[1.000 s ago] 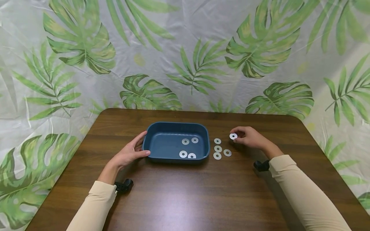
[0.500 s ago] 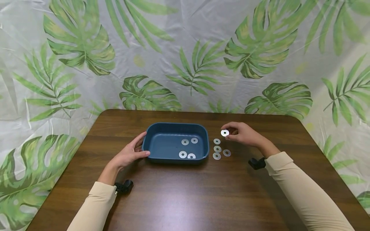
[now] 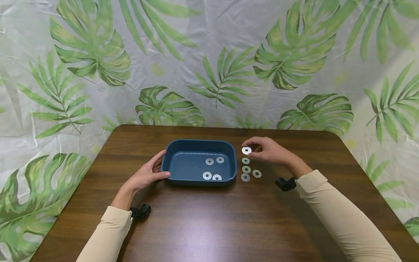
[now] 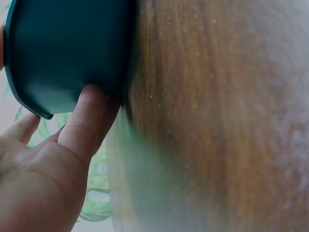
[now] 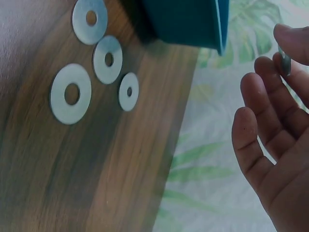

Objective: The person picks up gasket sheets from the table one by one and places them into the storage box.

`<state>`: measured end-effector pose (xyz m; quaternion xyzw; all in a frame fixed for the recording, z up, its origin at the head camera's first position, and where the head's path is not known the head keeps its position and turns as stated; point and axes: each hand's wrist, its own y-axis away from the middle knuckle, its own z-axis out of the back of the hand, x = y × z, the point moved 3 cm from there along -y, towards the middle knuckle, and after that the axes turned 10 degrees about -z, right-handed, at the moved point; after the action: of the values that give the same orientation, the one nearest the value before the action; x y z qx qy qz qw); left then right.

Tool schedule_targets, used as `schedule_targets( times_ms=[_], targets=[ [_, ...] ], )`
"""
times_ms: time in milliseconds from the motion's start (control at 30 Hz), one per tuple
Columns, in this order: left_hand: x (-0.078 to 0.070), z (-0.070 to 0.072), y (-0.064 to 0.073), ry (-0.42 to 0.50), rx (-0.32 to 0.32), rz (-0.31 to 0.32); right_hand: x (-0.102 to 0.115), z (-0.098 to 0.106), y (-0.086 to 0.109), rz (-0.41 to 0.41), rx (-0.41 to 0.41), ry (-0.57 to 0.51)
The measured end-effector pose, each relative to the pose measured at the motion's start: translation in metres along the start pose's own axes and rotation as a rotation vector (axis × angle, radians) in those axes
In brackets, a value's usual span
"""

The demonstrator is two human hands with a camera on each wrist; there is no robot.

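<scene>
A washer (image 3: 243,150) is pinched in the right hand (image 3: 271,151) beside a blue tub (image 3: 199,145).
Just off the tub's three o'clock, it is held above the worktop (image 3: 196,225) by nearly meeting fingers, by its edge, probably because it is so thin. The tub's nine-o'clock end is braced by the left hand (image 3: 146,173), fingers spread wide, presumably against sliding; toward four o'clock, four loose washers (image 5: 57,95) are spaced out.

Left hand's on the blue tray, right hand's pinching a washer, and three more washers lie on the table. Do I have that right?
Not quite: four more washers lie on the table, as the right wrist view shows. The rest holds: left hand on the blue tray, right hand pinching a washer.
</scene>
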<state>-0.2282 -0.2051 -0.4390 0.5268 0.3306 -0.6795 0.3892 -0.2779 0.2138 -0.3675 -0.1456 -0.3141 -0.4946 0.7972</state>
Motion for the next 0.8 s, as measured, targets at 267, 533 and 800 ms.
schedule_targets(
  times_ms=[267, 533, 800],
  targets=[
    [-0.001, 0.0, 0.001, -0.024, -0.004, 0.005, 0.012, -0.008, -0.001, 0.035, 0.016, 0.018],
    [-0.002, -0.001, 0.001, -0.021, -0.002, 0.008, 0.024, -0.018, -0.007, 0.089, 0.042, -0.023],
    [-0.003, -0.001, 0.001, -0.022, -0.008, 0.012, 0.034, -0.036, -0.017, 0.084, 0.065, -0.031]
  ],
)
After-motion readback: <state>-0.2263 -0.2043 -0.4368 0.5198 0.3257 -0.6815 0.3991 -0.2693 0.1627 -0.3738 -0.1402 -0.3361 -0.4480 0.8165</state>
